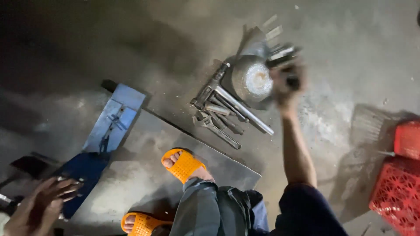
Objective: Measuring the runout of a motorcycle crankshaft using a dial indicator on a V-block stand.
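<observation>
Metal tool [284, 54] first: a short dark steel piece, blurred, sitting in my right hand [285, 81] up at one o'clock, fingers curled around it. I can't tell its exact kind through the blur. It looks solid and heavy for its size, stiff, probably greasy, so I judge a full-fist hold around its middle is the safe place. Just beside it at twelve o'clock rests a round metal disc [251, 78] on the concrete floor [341, 52]. Below that, toward eleven, lies a pile of wrenches and steel rods [221, 111]. My left hand [41, 203] sits at eight o'clock, fingers spread, clasping nothing, resting by a blue metal plate [111, 120]. Orange sandals [183, 165] at six, red crates [400, 183] at four o'clock.
</observation>
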